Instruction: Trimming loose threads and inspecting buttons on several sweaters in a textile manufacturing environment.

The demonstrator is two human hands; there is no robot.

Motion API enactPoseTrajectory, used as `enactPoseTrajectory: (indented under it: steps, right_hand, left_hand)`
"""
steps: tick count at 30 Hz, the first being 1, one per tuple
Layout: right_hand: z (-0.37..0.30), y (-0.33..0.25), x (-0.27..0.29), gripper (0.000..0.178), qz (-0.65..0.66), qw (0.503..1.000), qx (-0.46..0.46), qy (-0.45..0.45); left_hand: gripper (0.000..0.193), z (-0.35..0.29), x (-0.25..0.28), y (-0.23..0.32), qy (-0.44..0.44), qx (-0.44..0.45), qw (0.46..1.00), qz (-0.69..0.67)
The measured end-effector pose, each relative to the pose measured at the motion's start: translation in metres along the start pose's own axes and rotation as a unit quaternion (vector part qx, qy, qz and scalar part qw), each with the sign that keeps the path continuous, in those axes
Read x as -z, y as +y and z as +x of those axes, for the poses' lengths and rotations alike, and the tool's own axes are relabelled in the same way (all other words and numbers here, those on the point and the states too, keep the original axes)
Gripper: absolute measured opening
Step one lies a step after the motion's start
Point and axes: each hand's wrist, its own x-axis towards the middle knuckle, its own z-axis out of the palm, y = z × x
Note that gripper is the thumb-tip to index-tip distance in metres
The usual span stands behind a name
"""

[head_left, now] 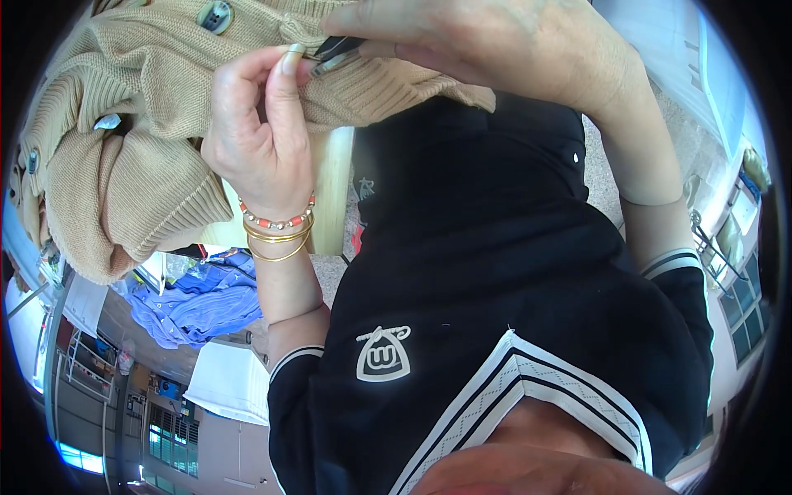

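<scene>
A tan knitted cardigan [165, 91] with ribbed edges spreads over the upper left, a large dark button [216, 16] near the top. My left hand [262, 124], wearing bracelets, is closed, thumb and fingertip pinching at the knit. From the upper right comes my right hand [478, 41], curled over small dark thread snips [338, 48]. A metal part of the snips shows close beside my left fingertips. Most of their handle is hidden under the right hand. What exactly lies between the left fingertips is too small to make out.
Under the cardigan lies a pale wooden board [332, 190], its edge towards me. Crumpled blue clothing [194, 301] lies lower left, near a white plastic bin [231, 384]. A pale blue-white panel [701, 74] stands at the upper right.
</scene>
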Motion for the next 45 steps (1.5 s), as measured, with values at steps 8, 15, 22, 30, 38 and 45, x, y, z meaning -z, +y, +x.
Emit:
enactPoseTrajectory:
  steps: [8, 15, 22, 30, 38, 45]
  right_hand:
    - [0.003, 0.002, 0.008, 0.013, 0.019, 1.0, 0.009, 0.0]
    - [0.009, 0.003, 0.003, 0.012, 0.005, 0.999, 0.035, -0.015]
    - [0.009, 0.003, -0.001, 0.012, 0.002, 0.999, 0.037, -0.022]
    - [0.008, 0.001, -0.006, 0.012, 0.005, 0.999, 0.042, -0.028]
    - [0.0, -0.001, -0.004, 0.011, 0.004, 1.0, 0.012, 0.005]
    - [-0.004, -0.002, -0.005, 0.012, 0.011, 0.999, -0.007, 0.041]
  left_hand:
    - [0.005, -0.001, 0.0, 0.0, 0.005, -0.001, 1.0, -0.008]
    - [0.004, -0.001, 0.0, -0.002, 0.008, -0.006, 1.0, 0.003]
    - [0.004, 0.002, -0.001, -0.002, 0.001, -0.005, 1.0, -0.002]
    - [0.004, 0.0, 0.001, -0.003, 0.003, -0.005, 1.0, 0.012]
    - [0.004, 0.001, -0.002, -0.003, 0.007, -0.004, 1.0, -0.017]
    - [0.005, -0.001, -0.001, -0.001, 0.018, 0.003, 0.999, -0.029]
